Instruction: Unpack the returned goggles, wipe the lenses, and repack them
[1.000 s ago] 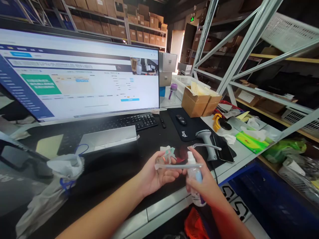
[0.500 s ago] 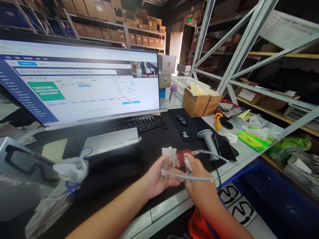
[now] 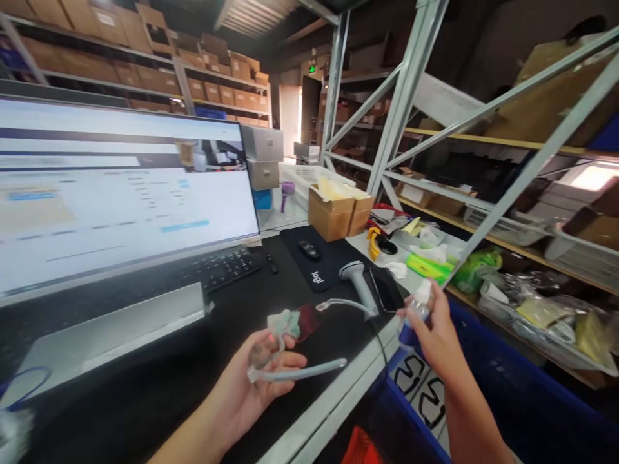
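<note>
Head view, left hand: the left hand [image 3: 251, 380] is clasped, palm up, around a pair of clear-framed glasses [image 3: 278, 351]; one temple arm sticks out to the right over the desk [image 3: 159, 380] edge, the other arches up toward the scanner.
Head view, cloth: a small pale wad, probably a wiping cloth [image 3: 284, 320], sits at the fingertips against the lens; a red glow shows through beside it.
Head view, right hand: the right hand [image 3: 432, 332] is stretched out to the right, past the desk edge, fingers closed on a small spray bottle [image 3: 420, 299] with a clear top and a bluish body.
Head view, where the things are: glasses low and central, above the black desk mat; bottle well apart from them, near the green packet [image 3: 425, 265] and the clutter on the pale end of the desk.
Head view, surroundings: monitor [image 3: 120, 193] at left, keyboard [image 3: 225, 267] below it, mouse [image 3: 308, 249] on its pad, handheld scanner [image 3: 358, 283] lying by a dark phone [image 3: 387, 290], cardboard boxes [image 3: 338, 209] behind, metal racking [image 3: 411, 96] to the right.
Step in hand (judgement): the bottle looks to be on its way to a resting place at the right while the glasses wait in the other hand.
Next move calls for (judgement): a clear, level spot among the clutter so the bottle stands upright, and a steady hold on the frame so the lenses stay off the desk.
</note>
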A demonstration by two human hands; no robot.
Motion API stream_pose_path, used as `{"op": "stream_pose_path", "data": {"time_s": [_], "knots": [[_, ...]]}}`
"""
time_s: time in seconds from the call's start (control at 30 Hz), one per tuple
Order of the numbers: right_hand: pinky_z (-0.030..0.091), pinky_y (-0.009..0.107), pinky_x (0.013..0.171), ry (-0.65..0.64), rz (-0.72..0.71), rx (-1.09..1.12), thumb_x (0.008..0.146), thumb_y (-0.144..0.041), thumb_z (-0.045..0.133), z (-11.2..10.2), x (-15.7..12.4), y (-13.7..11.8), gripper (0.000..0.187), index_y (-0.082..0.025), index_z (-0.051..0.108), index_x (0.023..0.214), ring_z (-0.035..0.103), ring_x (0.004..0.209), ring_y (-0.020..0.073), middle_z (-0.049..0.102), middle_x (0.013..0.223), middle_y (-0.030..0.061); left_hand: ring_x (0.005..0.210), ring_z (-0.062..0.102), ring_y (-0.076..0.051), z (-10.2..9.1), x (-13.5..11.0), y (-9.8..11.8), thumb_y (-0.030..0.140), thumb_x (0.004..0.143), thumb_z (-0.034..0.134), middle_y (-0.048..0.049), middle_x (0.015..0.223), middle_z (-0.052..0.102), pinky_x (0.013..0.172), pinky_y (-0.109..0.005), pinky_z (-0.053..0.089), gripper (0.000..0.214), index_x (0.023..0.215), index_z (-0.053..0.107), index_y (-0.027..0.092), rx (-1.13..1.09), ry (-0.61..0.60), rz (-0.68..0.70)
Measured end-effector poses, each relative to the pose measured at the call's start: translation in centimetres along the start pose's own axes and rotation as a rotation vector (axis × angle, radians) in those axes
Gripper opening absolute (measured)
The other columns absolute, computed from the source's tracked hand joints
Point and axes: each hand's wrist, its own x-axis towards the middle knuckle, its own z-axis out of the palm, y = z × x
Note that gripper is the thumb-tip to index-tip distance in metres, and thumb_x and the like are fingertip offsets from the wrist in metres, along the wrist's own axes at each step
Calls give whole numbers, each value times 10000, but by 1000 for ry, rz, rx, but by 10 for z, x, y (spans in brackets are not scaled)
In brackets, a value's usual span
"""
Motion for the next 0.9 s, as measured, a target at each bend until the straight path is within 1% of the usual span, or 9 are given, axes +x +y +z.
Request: {"op": "stream_pose_path", "data": {"time_s": [0.1, 0.2, 0.33, 0.47, 0.57, 0.63, 0.7, 0.77, 0.9], "knots": [[468, 485, 957, 335, -23, -370, 786, -485, 667, -27, 64, 42, 848, -183, 321, 1498, 600, 1092, 324, 594, 1224, 168, 567, 722, -248, 0, 2, 0, 270, 915, 529, -200, 788, 743, 492, -296, 610, 241, 973, 651, 71, 24, 29, 21], [460, 481, 954, 430, 18, -534, 766, -442, 633, -35, 118, 85, 768, -123, 399, 1424, 604, 1077, 341, 603, 1221, 204, 544, 716, -254, 0, 1, 3, 254, 897, 548, -215, 802, 742, 477, -305, 607, 238, 974, 664, 61, 10, 29, 40], [452, 478, 968, 400, 49, -535, 746, -383, 605, -30, 157, 123, 781, -23, 376, 1401, 586, 1106, 351, 587, 1236, 268, 536, 706, -234, 1, -9, 15, 247, 933, 483, -214, 796, 729, 476, -304, 603, 269, 950, 668, 53, -62, 35, 73], [399, 539, 1022, 374, 14, -575, 738, -381, 629, -29, 163, 119, 853, 20, 332, 1430, 487, 1230, 398, 500, 1325, 313, 554, 699, -211, 0, -19, 29, 236, 941, 460, -226, 823, 722, 507, -284, 600, 279, 938, 672, 55, -80, 26, 164], [322, 538, 1101, 384, -223, -652, 824, -340, 573, -19, 146, 93, 705, -43, 385, 1436, 394, 1323, 373, 459, 1384, 260, 545, 683, -190, -3, -21, 36, 245, 939, 456, -221, 804, 718, 536, -266, 599, 296, 909, 680, 53, -98, -15, 194], [393, 489, 1059, 288, -394, -683, 887, -297, 507, -6, 132, 74, 524, -92, 480, 1369, 498, 1222, 327, 557, 1264, 207, 536, 670, -178, -4, -22, 39, 262, 943, 441, -215, 785, 713, 536, -248, 589, 326, 885, 684, 51, -109, -34, 190], [453, 427, 994, 112, -407, -753, 910, -230, 469, 9, 125, 61, 425, -133, 529, 1319, 568, 1126, 291, 606, 1182, 169, 533, 662, -172, -5, -23, 41, 275, 948, 419, -212, 780, 708, 533, -240, 581, 359, 872, 687, 49, -112, -33, 191], [463, 398, 960, -45, -250, -899, 895, -130, 436, 21, 128, 61, 461, -142, 513, 1349, 587, 1123, 287, 606, 1204, 174, 532, 653, -170, -6, -24, 43, 287, 950, 403, -212, 780, 707, 536, -241, 575, 379, 864, 688, 51, -121, -38, 197], [481, 371, 871, -205, 44, -1060, 817, -26, 493, 34, 159, 84, 475, -48, 578, 1284, 647, 1025, 311, 656, 1083, 228, 532, 636, -160, -8, -29, 43, 321, 942, 415, -199, 745, 694, 536, -224, 553, 388, 856, 682, 53, -171, -136, 178]]}}
